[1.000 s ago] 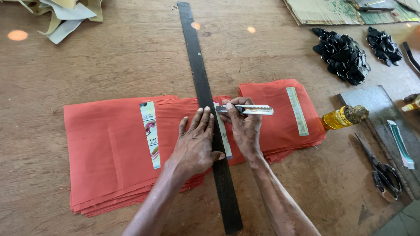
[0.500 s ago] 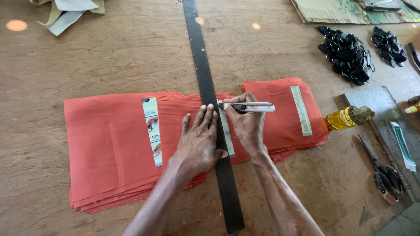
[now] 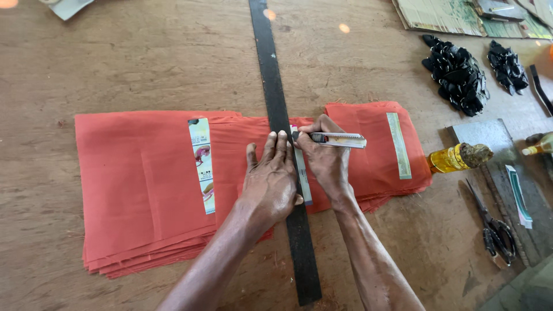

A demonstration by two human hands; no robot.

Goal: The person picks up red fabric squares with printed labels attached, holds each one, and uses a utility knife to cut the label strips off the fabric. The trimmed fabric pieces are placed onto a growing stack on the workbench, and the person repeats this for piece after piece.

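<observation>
Here, a stack of orange-red paper sheets (image 3: 144, 184) is seen spread flat on the worn wooden table (image 3: 144, 63), with a long black metal straightedge (image 3: 279, 115) laid across its middle. The straightedge is pinned by the left hand (image 3: 271, 181), palm flat, fingers together and extended. A slim silver utility knife (image 3: 337, 139) is clamped in the right hand (image 3: 325, 161), fingers closed round it, its tip set against the straightedge's right edge near the stack's far side. Compared with a second ago, the hands and knife are barely shifted; the view alone has slid slightly, so the blade is judged to be only starting its stroke. Black scissors (image 3: 495, 230) and an amber bottle (image 3: 455, 158) lie well apart to the right.
</observation>
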